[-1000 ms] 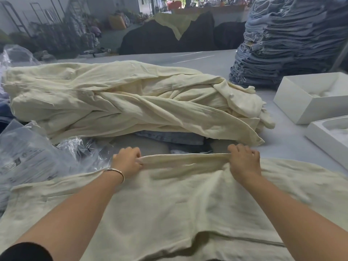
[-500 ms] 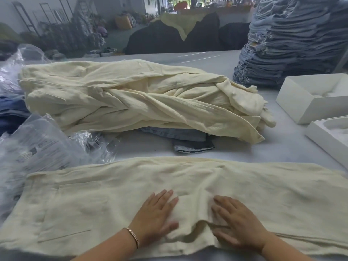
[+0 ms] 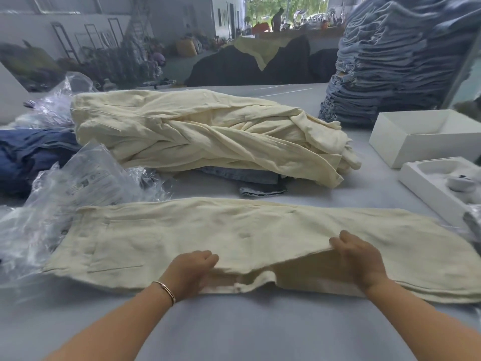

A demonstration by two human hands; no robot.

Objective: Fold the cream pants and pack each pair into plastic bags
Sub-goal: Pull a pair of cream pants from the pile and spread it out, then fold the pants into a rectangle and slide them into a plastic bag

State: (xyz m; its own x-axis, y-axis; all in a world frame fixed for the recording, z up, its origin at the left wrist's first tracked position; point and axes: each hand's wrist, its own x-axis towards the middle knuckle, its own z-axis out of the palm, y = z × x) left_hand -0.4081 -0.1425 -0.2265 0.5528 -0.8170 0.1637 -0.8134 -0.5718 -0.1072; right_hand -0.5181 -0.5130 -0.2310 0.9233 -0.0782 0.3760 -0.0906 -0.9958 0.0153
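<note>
One pair of cream pants (image 3: 247, 230) lies flat across the grey table (image 3: 260, 329), folded lengthwise, waist to the left. My left hand (image 3: 191, 272) rests at its near edge with the fingers curled round the upper layer of cloth. My right hand (image 3: 361, 259) grips the same near edge farther right and lifts the top layer a little. Behind lies a heap of more cream pants (image 3: 208, 136). Clear plastic bags (image 3: 86, 183) are piled at the left.
A tall stack of folded blue jeans (image 3: 398, 61) stands at the back right. Two open white boxes (image 3: 426, 136) (image 3: 440, 183) sit along the right edge. Dark blue garments (image 3: 28, 155) lie at the far left, and denim pieces (image 3: 257, 181) poke out under the heap.
Both hands came back from the far edge, pressed flat on the middle of the pants, then slid to the near edge and took hold of the top layer.
</note>
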